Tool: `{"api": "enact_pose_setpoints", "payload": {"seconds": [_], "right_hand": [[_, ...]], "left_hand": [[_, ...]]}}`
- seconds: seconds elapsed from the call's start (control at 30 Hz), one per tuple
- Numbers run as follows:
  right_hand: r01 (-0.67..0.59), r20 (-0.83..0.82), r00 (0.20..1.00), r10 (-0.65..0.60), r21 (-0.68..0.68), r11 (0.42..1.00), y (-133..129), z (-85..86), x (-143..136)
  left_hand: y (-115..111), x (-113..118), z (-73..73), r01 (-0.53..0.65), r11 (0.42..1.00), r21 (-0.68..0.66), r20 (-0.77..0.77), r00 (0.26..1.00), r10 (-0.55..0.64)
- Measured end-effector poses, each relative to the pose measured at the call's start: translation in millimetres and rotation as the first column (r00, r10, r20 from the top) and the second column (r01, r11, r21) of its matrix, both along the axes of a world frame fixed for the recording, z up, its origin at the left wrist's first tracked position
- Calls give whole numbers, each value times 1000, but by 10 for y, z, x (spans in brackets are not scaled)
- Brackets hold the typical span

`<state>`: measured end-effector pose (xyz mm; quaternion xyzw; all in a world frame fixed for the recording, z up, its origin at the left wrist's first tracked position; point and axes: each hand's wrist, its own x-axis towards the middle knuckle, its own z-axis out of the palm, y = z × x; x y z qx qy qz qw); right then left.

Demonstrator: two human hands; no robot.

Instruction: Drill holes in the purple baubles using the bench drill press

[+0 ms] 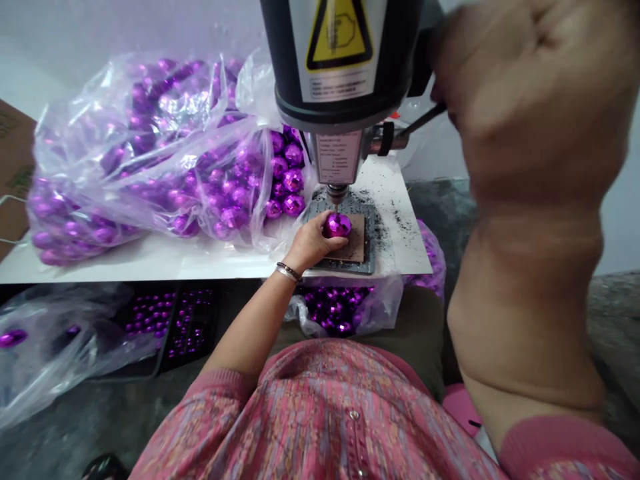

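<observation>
A drill press (340,73) with a yellow warning label stands over the white table. Under its bit, my left hand (314,241) grips a shiny purple faceted ball (338,225) between thumb and fingers. The ball rests on a brown board (356,245) on the grey metal base (370,227); the bit's tip is at or just above its top. High at the right, close to the camera and blurred, my right hand (535,100) is closed round the drill press's lever (425,125), whose grip end is hidden in the fingers.
A large clear bag of purple balls (165,153) fills the left of the white table (150,260). Dark shavings lie around the base. Below the table edge are an open bag of purple balls (340,310) and black trays (170,323). A cardboard box (15,167) is at far left.
</observation>
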<state>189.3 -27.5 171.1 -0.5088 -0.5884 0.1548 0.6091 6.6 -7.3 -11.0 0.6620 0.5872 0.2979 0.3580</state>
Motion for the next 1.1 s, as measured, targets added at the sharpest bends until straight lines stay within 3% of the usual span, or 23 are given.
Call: {"api": "enact_pose_setpoints", "payload": {"seconds": [0.1, 0.3, 0.53, 0.8, 1.1], "right_hand": [[70, 193, 978, -76, 36, 997, -95, -178, -19], [62, 247, 965, -84, 96, 993, -180, -467, 24], [17, 359, 925, -128, 296, 955, -232, -822, 44], [-10, 401, 893, -206, 475, 880, -171, -971, 47], [65, 292, 921, -257, 535, 843, -95, -1172, -1]], "left_hand": [[10, -1, -35, -3, 1000, 1, 11, 1000, 3], [9, -2, -46, 13, 1000, -2, -13, 1000, -13], [-13, 6, -17, 29, 999, 22, -94, 995, -27], [4, -13, -100, 49, 998, 43, -38, 998, -48], [3, 9, -157, 28, 999, 28, -3, 1000, -28]]}}
